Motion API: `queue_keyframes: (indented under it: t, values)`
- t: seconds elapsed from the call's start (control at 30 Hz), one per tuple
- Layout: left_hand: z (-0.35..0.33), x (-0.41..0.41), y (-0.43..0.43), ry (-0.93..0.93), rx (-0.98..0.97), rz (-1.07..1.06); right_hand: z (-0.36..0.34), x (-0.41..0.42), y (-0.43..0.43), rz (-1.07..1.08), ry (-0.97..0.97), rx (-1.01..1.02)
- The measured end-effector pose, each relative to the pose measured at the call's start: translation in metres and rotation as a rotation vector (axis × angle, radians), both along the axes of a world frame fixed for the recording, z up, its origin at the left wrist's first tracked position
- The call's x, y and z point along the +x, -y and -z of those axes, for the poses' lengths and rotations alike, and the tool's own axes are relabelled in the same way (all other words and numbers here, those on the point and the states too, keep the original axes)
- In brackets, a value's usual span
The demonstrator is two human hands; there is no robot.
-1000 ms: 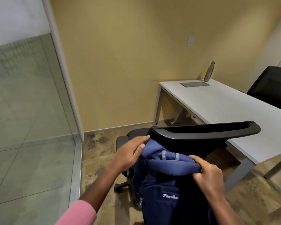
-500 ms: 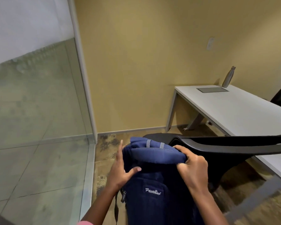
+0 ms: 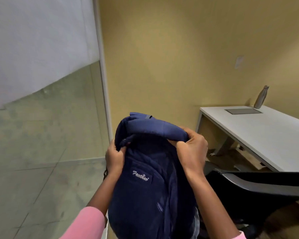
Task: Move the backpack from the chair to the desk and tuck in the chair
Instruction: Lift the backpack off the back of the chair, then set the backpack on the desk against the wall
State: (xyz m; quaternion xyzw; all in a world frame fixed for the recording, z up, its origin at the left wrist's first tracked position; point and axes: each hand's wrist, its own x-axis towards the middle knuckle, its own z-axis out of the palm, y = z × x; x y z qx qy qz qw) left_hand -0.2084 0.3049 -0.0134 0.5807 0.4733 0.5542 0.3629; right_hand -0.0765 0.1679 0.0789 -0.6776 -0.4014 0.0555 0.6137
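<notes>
A navy blue backpack with a white script logo hangs in front of me, held up by its top. My left hand grips its upper left edge near the handle. My right hand clutches its padded top on the right. The black office chair stands to the lower right, its curved backrest rim showing; the backpack is above and left of it. The white desk stretches along the right side, beyond the chair.
A steel bottle and a flat grey panel sit at the desk's far end by the yellow wall. A glass partition with a metal frame runs along the left. Patterned floor shows under the desk.
Both hands have lifted the backpack higher and off the chair. My left hand now grips the bag's upper edge. The view has swung left, with chair and desk shifting to the right.
</notes>
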Motion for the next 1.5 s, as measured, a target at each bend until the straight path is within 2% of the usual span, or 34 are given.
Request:
queue_keyframes:
  t: [0.37, 0.57, 0.67, 0.73, 0.83, 0.97, 1.13, 1.5]
  values:
    - [-0.094, 0.04, -0.051, -0.087, 0.249, -0.223, -0.039, 0.038, -0.05, 0.08, 0.017, 0.144]
    - [-0.12, 0.067, -0.078, -0.127, 0.351, -0.309, -0.022, 0.066, -0.086, 0.153, 0.054, 0.28]
    - [-0.132, 0.084, -0.093, -0.139, 0.367, -0.346, 0.001, 0.089, -0.114, 0.127, -0.038, 0.287]
    - [-0.139, 0.095, -0.107, -0.134, 0.362, -0.364, 0.016, 0.104, -0.131, 0.086, -0.183, 0.231]
    - [-0.145, 0.11, -0.132, -0.111, 0.346, -0.396, 0.037, 0.126, -0.158, -0.113, -0.423, 0.236]
    - [-0.147, 0.126, -0.166, -0.077, 0.313, -0.44, 0.055, 0.148, -0.193, -0.309, -0.453, 0.159]
    - [-0.136, 0.14, -0.207, -0.05, 0.307, -0.438, 0.06, 0.16, -0.242, -0.142, -0.517, 0.248]
    - [-0.104, 0.16, -0.296, 0.04, 0.22, -0.362, 0.032, 0.19, -0.302, 0.214, -0.059, 0.166]
